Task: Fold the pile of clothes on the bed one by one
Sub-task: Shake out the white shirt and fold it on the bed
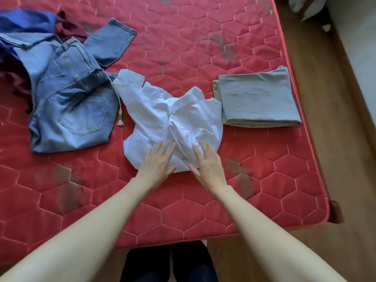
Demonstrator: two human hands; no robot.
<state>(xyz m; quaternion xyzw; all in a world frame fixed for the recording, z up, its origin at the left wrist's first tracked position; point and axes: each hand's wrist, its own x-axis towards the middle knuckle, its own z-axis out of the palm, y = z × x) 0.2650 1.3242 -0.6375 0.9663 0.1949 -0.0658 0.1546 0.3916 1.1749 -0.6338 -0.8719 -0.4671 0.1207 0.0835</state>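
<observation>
While flat on the white shirt [162, 110], both hands, bare mattress [203, 210] nearer

- Left hand [157, 159] & right hand [206, 161]: both flat, fingers spread, palms down on near edge of crumpled white shirt [173, 119].
- Shirt lies mid red quilted mattress [203, 210].
- Blue jeans [71, 102] just left of shirt, unfolded, w/ blue & maroon garments behind.
- Folded grey cloth [258, 98] right of shirt, near mattress edge, atop a beige folded piece.
</observation>
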